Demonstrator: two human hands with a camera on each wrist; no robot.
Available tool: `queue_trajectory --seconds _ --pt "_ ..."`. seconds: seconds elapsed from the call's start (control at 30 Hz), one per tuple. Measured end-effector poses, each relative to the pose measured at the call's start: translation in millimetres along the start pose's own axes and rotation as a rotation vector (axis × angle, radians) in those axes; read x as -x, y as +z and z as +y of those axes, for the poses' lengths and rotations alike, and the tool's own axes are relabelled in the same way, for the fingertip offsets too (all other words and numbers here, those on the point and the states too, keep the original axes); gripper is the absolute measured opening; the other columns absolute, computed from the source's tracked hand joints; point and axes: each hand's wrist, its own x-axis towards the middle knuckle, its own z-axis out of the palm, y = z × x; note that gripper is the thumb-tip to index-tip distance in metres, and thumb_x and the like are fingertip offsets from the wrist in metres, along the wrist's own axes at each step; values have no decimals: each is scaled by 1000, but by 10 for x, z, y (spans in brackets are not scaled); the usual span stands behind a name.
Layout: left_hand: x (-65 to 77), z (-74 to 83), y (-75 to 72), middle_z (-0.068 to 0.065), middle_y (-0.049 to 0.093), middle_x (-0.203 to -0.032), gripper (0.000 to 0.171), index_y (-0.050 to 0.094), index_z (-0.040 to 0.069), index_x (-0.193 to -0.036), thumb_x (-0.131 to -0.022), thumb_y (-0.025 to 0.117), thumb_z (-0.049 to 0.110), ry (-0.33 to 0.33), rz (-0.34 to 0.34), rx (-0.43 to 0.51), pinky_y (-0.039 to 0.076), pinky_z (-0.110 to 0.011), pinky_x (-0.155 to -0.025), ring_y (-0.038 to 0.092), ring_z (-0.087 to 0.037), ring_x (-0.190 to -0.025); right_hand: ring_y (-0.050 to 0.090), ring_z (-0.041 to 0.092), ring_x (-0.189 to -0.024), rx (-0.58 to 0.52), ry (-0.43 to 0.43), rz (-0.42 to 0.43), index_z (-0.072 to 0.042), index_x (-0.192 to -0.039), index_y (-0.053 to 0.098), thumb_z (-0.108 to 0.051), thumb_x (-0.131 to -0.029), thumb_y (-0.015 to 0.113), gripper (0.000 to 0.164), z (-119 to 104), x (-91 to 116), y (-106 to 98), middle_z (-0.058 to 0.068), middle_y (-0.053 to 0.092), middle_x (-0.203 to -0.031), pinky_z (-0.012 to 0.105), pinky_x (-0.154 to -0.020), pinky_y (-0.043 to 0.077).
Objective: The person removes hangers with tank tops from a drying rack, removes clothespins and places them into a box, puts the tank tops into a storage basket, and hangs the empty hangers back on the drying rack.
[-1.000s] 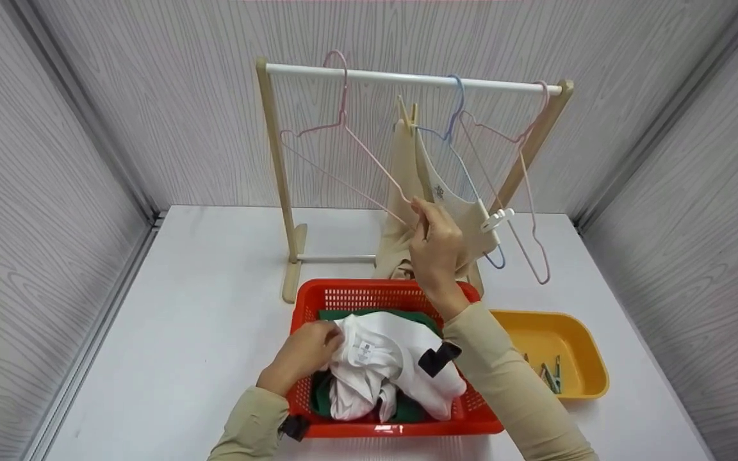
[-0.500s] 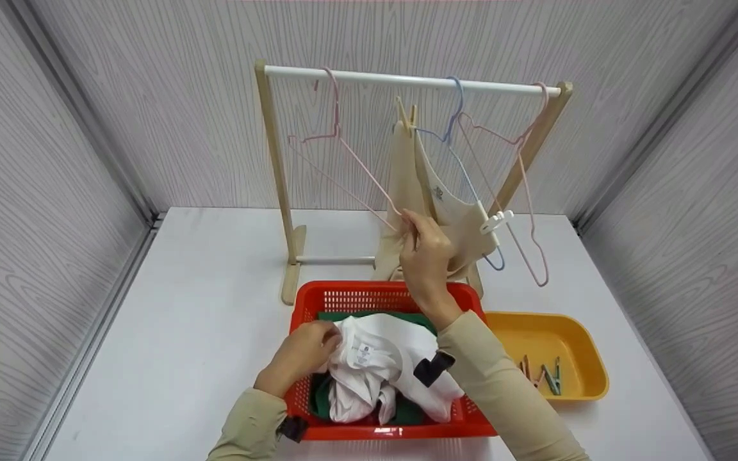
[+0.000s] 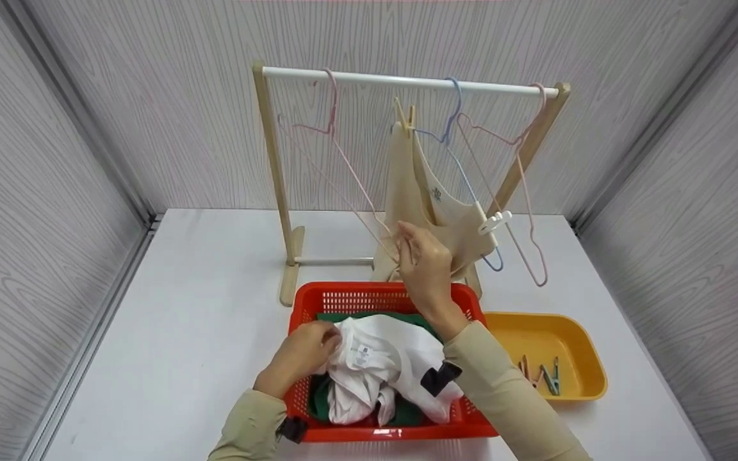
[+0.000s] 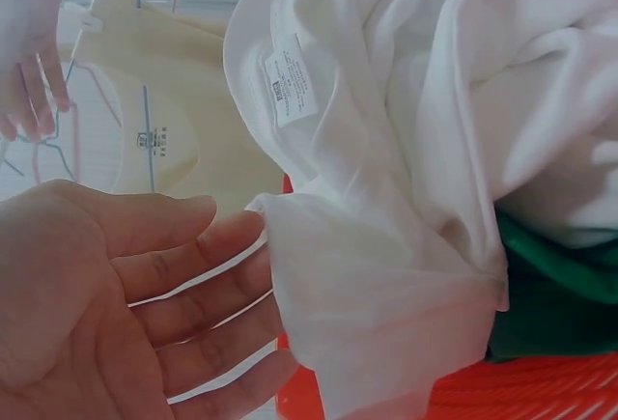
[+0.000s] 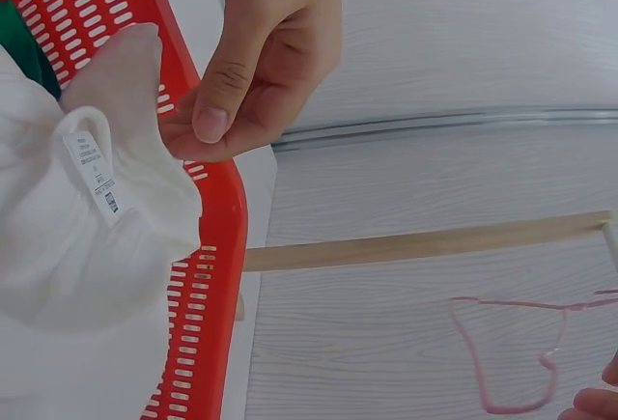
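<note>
White garment (image 3: 369, 358) with a label lies bunched in the red basket (image 3: 305, 294), over green cloth (image 3: 321, 397). My left hand (image 3: 305, 355) is at the garment's left edge. In the left wrist view its fingertips (image 4: 253, 227) meet the white cloth, fingers loosely extended, thumb apart. My right hand (image 3: 426, 266) is raised above the basket's far rim, fingers right beside the lower end of the left pink hanger (image 3: 359, 186). Its fingers (image 4: 27, 101) hang loosely in the left wrist view, with nothing gripped. This hanger hangs tilted from the white bar (image 3: 375, 77).
Behind my right hand, a beige garment (image 3: 401, 186) hangs on a blue hanger (image 3: 462, 169), with a cream clothespin (image 3: 405, 118) and a white one (image 3: 494, 222). Another pink hanger (image 3: 529, 186) hangs rightward. A yellow tray (image 3: 580, 346) with several clothespins stands right of the basket.
My right hand has moved down and slightly left from the pink hanger's lower arm. The hanger has swung and tilted, its right end lower. My left hand has stayed put.
</note>
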Motion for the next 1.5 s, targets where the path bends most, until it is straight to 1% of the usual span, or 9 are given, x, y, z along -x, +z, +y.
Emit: queue_trajectory --seconds 0.17,0.3,0.33,0.53,0.83,1.0,1.23,1.37,1.5 --pt "-6 -7 2 -12 70 -96 11 68 4 -96 -93 62 13 58 43 -5 55 -45 -88 63 -23 -84 72 28 -101 -20 -9 24 -4 -109 69 -13 -92 64 20 73 68 -94 15 72 -112 37 -85 57" --pt "-13 -15 4 -13 71 -96 11 68 4 -95 -92 62 12 77 71 0 56 -45 -88 64 -23 -84 72 28 -95 8 10 37 -3 -107 69 -11 -91 64 19 151 115 -186 15 72 -110 35 -79 59" --pt "-14 -13 2 -13 71 -97 11 69 4 -95 -92 62 13 68 74 8 55 -45 -90 64 -24 -85 73 27 -92 18 13 43 -3 -107 69 -10 -91 64 18 172 123 -209 15 72 -109 34 -78 59" --pt "-29 -24 14 -12 71 -95 9 68 4 -92 -91 63 11 116 126 18 55 -45 -86 66 -25 -87 63 25 -68 114 -9 123 1 -102 68 -6 -89 65 15 251 153 -342 17 71 -93 36 -67 59" --pt "-26 -22 10 -12 71 -97 9 68 5 -94 -92 62 11 105 113 30 55 -44 -87 65 -25 -88 68 33 -80 205 -22 249 6 -94 67 -2 -87 67 11 382 140 -546 21 70 -88 43 -76 58" --pt "-31 -22 11 -13 71 -96 8 68 5 -94 -92 62 11 108 118 26 55 -44 -88 65 -25 -88 67 33 -79 231 -3 296 5 -91 67 -1 -86 66 8 497 97 -617 21 69 -85 44 -77 57" --pt "-32 5 2 -13 71 -97 8 68 5 -93 -92 62 11 115 123 33 54 -44 -90 65 -26 -89 61 32 -72 268 11 364 6 -86 65 0 -87 64 7 599 52 -703 21 65 -78 39 -68 51" --pt "-40 17 0 -13 71 -97 7 68 5 -93 -91 63 10 131 137 32 54 -45 -90 65 -26 -90 59 32 -74 283 58 374 5 -87 64 -3 -87 65 9 642 20 -745 21 64 -80 38 -68 49" --pt "-47 22 6 -12 71 -94 6 68 5 -92 -91 63 9 161 157 22 54 -44 -86 65 -25 -87 60 36 -79 287 95 314 6 -91 63 -6 -87 66 13 694 -14 -753 23 65 -85 42 -73 50"
